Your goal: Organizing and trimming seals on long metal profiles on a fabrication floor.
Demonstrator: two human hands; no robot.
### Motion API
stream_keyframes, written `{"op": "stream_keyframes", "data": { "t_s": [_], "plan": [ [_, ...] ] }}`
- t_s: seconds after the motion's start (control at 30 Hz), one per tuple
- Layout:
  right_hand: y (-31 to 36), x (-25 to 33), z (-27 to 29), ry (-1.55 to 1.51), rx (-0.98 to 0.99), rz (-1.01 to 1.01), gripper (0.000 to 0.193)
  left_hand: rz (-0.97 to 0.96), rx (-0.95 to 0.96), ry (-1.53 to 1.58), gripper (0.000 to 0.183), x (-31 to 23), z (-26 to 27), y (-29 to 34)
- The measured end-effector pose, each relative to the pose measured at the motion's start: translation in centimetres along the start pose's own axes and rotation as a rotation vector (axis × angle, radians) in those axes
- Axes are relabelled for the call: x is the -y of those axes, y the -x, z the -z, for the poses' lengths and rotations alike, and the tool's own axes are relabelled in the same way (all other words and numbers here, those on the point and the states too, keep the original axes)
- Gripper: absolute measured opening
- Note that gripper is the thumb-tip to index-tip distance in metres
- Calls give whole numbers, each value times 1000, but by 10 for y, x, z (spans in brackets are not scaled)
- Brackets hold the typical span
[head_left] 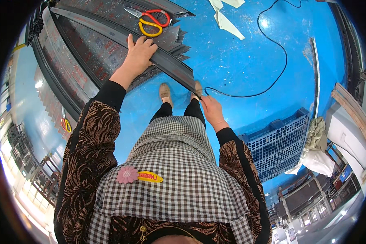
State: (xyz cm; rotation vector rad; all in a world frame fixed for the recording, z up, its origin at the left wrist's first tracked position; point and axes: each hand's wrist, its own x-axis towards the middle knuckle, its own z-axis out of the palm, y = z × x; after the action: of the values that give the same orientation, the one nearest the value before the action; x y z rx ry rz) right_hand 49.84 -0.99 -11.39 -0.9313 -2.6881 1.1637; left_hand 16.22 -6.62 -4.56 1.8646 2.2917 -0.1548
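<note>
Right hand pinching the near end of the long grey strip; left hand spread flat, pressing its middle.

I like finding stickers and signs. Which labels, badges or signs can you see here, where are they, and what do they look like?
Yellow badge: on the checked apron, oval, yellow with red writing.
Pink flower: beside the badge on the apron, round with petals.
Printed sheets: under the long dark strip that the left hand presses, grey with small red marks.
Small signs: far lower right, too tiny to describe.
</note>
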Motion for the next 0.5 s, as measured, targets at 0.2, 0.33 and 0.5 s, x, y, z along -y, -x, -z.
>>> {"op": "stream_keyframes", "data": {
  "t_s": [0.2,0.33,0.5],
  "plan": [
    [-1,4,4,46,23,22,18,1,2,0,48,1,-1,1],
    [-6,6,0,59,10,50,18,6,13,-8,47,-1,0,1],
    [-11,11,-6,61,13,-2,17,17,23,-23,48,0,-1,2]
  ]
}}
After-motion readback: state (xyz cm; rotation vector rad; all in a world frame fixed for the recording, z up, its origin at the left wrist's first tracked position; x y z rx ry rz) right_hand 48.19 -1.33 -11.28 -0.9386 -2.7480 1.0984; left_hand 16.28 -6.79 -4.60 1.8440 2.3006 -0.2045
